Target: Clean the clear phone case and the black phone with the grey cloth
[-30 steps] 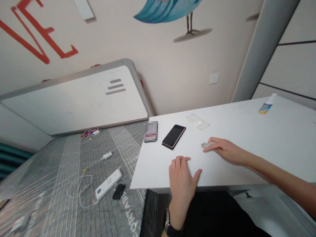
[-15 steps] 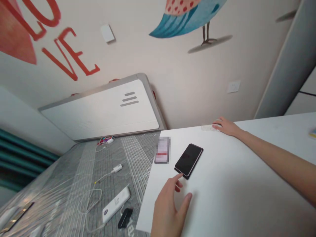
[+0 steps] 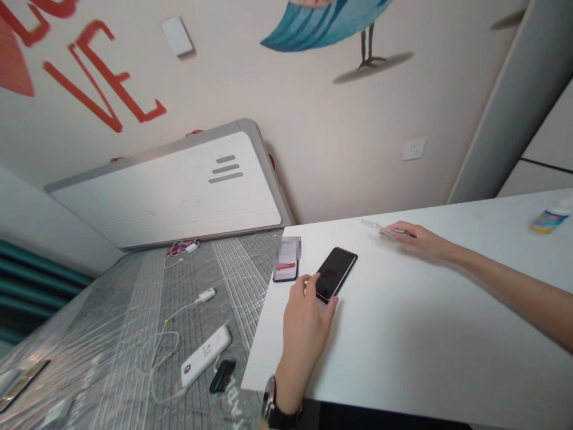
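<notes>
A black-screened smartphone lies on the white table, screen up and slanted. My left hand, with a watch on its wrist, has its fingers at the phone's left edge and its thumb at the lower right corner, closed around the near end. Farther right, my right hand is closed on a thin, see-through piece that looks like a clear phone case; part of it is hidden by the fingers. A second phone with a lit screen, partly blurred out, rests at the table's left edge.
Left of the table, a plastic-covered grey bed surface holds a white power bank, a small black device and a white cable. A bottle stands at the far right. A white headboard leans by the wall.
My left hand has moved forward from the phone's near edge and closed around its lower end. My right hand has gripped the clear piece and tilted it up. The camera view has shifted.
</notes>
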The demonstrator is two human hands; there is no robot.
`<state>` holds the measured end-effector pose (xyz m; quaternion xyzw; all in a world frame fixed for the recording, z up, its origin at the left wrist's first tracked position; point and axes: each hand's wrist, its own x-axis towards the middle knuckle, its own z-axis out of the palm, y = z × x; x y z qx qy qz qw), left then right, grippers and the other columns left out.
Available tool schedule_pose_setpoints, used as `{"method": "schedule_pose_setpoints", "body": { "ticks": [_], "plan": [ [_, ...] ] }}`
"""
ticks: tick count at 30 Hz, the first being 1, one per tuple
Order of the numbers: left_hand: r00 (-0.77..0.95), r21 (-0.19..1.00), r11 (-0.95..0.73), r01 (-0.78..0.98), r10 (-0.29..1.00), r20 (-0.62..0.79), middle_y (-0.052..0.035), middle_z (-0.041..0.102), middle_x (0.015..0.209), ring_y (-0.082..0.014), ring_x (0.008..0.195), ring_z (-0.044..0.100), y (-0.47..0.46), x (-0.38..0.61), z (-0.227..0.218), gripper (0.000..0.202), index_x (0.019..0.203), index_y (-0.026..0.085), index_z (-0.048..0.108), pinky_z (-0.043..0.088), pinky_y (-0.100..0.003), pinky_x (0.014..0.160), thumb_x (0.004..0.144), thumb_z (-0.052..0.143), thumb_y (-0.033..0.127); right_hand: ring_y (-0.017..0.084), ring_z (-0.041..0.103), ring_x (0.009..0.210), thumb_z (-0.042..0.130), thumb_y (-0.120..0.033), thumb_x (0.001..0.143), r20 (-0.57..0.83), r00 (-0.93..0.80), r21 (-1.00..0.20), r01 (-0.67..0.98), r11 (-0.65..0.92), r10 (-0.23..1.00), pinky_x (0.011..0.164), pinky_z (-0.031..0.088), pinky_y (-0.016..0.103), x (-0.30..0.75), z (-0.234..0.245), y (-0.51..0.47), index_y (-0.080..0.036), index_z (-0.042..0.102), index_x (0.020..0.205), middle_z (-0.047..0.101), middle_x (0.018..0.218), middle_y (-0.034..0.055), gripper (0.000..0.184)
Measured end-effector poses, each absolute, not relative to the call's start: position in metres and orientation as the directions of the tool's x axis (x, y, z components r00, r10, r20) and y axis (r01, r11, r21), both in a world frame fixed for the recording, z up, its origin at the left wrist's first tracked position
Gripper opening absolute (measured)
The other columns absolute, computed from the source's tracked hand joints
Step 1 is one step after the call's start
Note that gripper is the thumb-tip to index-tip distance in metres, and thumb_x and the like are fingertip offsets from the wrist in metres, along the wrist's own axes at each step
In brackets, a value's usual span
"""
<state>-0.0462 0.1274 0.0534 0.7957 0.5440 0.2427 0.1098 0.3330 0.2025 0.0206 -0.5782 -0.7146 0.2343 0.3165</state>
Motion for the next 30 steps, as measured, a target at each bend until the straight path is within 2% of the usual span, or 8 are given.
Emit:
{"method": "schedule_pose_setpoints", "body": {
  "ticks": [3,6,9,12,15,20,23,30],
  "plan": [
    [0.301,0.296,-0.369,0.881,0.92,0.251,-0.0187,0.054,0.145,-0.0324,0.135,0.055,0.147,-0.03,0.046,0.061,0.145,0.014,0.048,0.049,-0.047,0.111,0.095,0.066,0.044,0.031,0.07,0.104,0.012,-0.081,0.096,0.022,-0.183,-0.882,0.459,0.106,0.983,0.083,0.057,0.039,0.313,0.026,0.171,-0.021,0.072,0.128,0.074,0.116,0.0153,0.091],
    [0.307,0.264,-0.365,0.893,0.922,0.234,-0.0233,0.055,0.145,-0.0371,0.133,0.056,0.159,-0.016,0.039,0.072,0.147,0.008,0.045,0.048,-0.051,0.111,0.093,0.069,0.05,0.028,0.07,0.084,0.007,-0.083,0.095,-0.153,-0.194,-0.95,0.3,-0.09,0.969,0.069,0.055,0.038,0.3,0.022,0.152,-0.018,0.073,0.127,0.076,0.099,0.014,0.098],
    [0.316,0.245,-0.366,0.898,0.923,0.221,-0.024,0.058,0.14,-0.0386,0.128,0.058,0.163,-0.009,0.036,0.079,0.147,0.005,0.045,0.05,-0.051,0.107,0.089,0.073,0.05,0.028,0.069,0.084,0.024,-0.087,0.092,-0.133,-0.085,-0.925,0.368,-0.093,0.987,0.077,0.055,0.041,0.305,0.015,0.147,-0.018,0.077,0.122,0.076,0.094,0.0118,0.092],
    [0.314,0.247,-0.366,0.897,0.922,0.224,-0.0219,0.061,0.134,-0.0375,0.123,0.059,0.164,-0.009,0.036,0.074,0.146,0.003,0.045,0.051,-0.049,0.102,0.089,0.072,0.042,0.034,0.065,0.11,0.045,-0.089,0.085,-0.049,0.007,-0.901,0.432,-0.047,0.999,0.105,0.047,0.049,0.327,0.011,0.143,-0.021,0.081,0.112,0.075,0.117,0.0124,0.081],
    [0.306,0.268,-0.369,0.89,0.919,0.248,-0.0205,0.062,0.129,-0.0365,0.123,0.058,0.166,-0.01,0.036,0.069,0.145,0.003,0.046,0.05,-0.049,0.103,0.089,0.07,0.036,0.037,0.061,0.121,0.055,-0.087,0.082,0.011,0.041,-0.888,0.46,-0.01,0.999,0.116,0.037,0.053,0.346,0.014,0.134,-0.022,0.082,0.106,0.074,0.125,0.0125,0.074],
    [0.31,0.319,-0.407,0.856,0.897,0.315,-0.0145,0.059,0.12,-0.029,0.115,0.061,0.167,-0.009,0.039,0.058,0.137,0.008,0.051,0.05,-0.044,0.104,0.085,0.071,0.026,0.036,0.062,0.121,0.067,-0.076,0.083,0.058,0.015,-0.909,0.415,0.046,0.998,0.112,0.041,0.05,0.348,0.021,0.12,-0.023,0.078,0.115,0.073,0.128,0.0115,0.063],
    [0.321,0.355,-0.44,0.825,0.881,0.347,-0.0108,0.054,0.117,-0.0248,0.107,0.063,0.164,-0.008,0.043,0.051,0.129,0.012,0.053,0.054,-0.04,0.099,0.081,0.07,0.019,0.033,0.062,0.12,0.076,-0.068,0.081,0.031,0.019,-0.967,0.255,0.025,0.999,0.106,0.046,0.045,0.341,0.021,0.116,-0.026,0.071,0.13,0.07,0.133,0.0102,0.065],
    [0.389,0.462,-0.508,0.727,0.859,0.333,-0.0093,0.049,0.129,-0.0229,0.115,0.063,0.111,-0.015,0.053,0.067,0.141,0.02,0.045,0.057,-0.038,0.1,0.081,0.074,0.024,0.026,0.07,0.094,0.084,-0.059,0.077,-0.107,-0.052,-0.994,0.042,-0.105,0.993,0.079,0.054,0.037,0.335,0.016,0.106,-0.02,0.076,0.119,0.076,0.117,0.0126,0.057]
  ]
}}
